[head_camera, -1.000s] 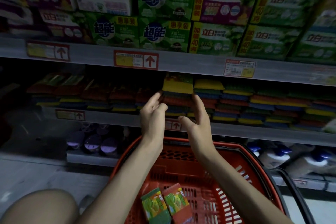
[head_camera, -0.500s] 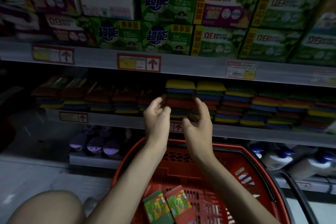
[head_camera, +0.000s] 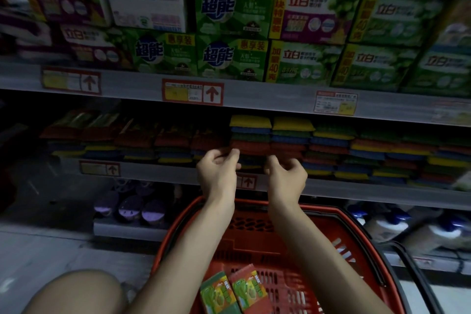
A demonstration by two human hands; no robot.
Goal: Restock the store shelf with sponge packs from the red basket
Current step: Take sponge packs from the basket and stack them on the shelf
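- The shelf [head_camera: 356, 192] carries stacked sponge packs [head_camera: 251, 132] in coloured rows.
- The red basket [head_camera: 328, 222] below holds two more packs [head_camera: 233, 290].
- The left hand [head_camera: 218, 173] and right hand [head_camera: 286, 177] hover before the stacks, fingers loosely curled, gripping nothing.

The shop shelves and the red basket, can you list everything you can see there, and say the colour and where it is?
Boxes: many, mostly green, some purple and white, top shelf.
Price tags: several, red and yellow, on shelf edges.
Sponge stacks: many, yellow, blue, green, red, middle shelf.
Tubs: about three, purple lids, bottom shelf left.
Bottles: a few, white with blue tops, bottom shelf right.
Basket: one, red, below the hands.
Packs: two, green and red, inside the basket.
Knee: one, bottom left.
Left hand, right hand: empty, fingers curled, before the middle shelf.
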